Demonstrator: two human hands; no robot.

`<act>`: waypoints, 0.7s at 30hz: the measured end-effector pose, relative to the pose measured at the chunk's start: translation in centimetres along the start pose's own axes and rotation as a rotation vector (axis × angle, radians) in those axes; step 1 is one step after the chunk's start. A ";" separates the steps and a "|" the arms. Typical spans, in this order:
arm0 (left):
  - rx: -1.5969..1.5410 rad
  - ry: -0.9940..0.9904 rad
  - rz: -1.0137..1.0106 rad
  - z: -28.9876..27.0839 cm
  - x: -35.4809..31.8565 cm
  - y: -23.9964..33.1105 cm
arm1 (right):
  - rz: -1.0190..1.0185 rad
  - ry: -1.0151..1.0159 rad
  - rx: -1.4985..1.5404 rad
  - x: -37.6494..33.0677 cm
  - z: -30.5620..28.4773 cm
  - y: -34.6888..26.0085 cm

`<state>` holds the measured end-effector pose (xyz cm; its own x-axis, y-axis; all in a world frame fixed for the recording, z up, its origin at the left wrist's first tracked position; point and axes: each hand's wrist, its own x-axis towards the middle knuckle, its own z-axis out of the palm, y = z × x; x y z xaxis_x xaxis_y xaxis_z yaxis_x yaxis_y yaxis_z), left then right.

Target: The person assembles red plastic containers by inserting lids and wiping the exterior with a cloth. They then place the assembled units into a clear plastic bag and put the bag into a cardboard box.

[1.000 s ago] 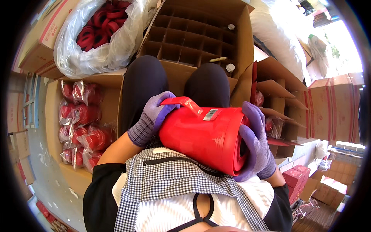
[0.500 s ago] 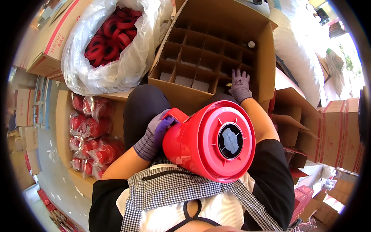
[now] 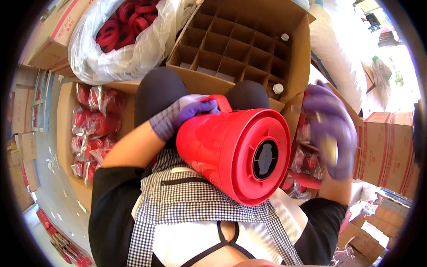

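My left hand (image 3: 195, 109), in a grey and purple glove, is closed round the handle of a red jug (image 3: 200, 149). The jug lies tilted over my lap, its round base towards me, with a black and grey disc in the base's centre. My right hand (image 3: 331, 129), gloved alike, is raised to the right of the jug, apart from it. Motion smears its fingers; a yellowish streak shows against the glove, and I cannot make out what it is. Beyond my knees stands a divided carton (image 3: 249, 73), with a white-capped item (image 3: 278, 88) in its nearest right cell.
Another white cap (image 3: 284, 37) shows farther back in the carton. A clear plastic bag (image 3: 84, 60) of red rings stands at the far left. Below it, a carton (image 3: 66, 138) holds bagged red parts. Stacked cartons (image 3: 378, 149) and white sacks (image 3: 336, 58) line the right side.
My right hand has come out of the divided carton and moved right and towards me. A white cap now shows near where it was. The jug, still in my left hand, has shifted slightly left.
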<state>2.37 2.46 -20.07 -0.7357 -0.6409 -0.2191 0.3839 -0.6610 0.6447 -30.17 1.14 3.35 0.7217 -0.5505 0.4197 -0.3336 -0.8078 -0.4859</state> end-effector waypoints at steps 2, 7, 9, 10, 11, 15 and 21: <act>-0.066 -0.107 -0.145 2.7 1.3 1.0 | -0.232 -0.219 -0.300 0.7 -1.8 -6.0; -0.119 -0.191 -0.259 6.9 1.6 1.3 | -0.382 -0.396 -0.437 -0.9 -1.3 -10.2; -0.099 -0.237 -0.263 6.9 2.0 0.4 | -0.496 -0.444 -0.505 -2.0 -1.3 -11.1; -0.080 -0.257 -0.256 6.8 2.4 0.2 | -0.515 -0.456 -0.521 -2.0 -1.3 -11.7; -0.061 -0.267 -0.254 6.6 2.6 -0.2 | -0.536 -0.465 -0.531 -2.2 -1.2 -12.0; 0.192 -0.213 -0.128 5.3 2.0 -0.4 | -0.081 -0.436 -0.383 -3.4 -1.1 -13.0; 0.194 -0.052 0.065 6.1 -0.7 -1.7 | 1.071 -0.029 0.595 -8.0 1.4 -14.0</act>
<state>-1.17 6.37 -16.54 -0.7426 -0.6556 -0.1373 0.3210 -0.5282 0.7861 -30.38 17.11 5.68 0.2685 -0.8665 -0.4208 -0.4429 0.2769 -0.8527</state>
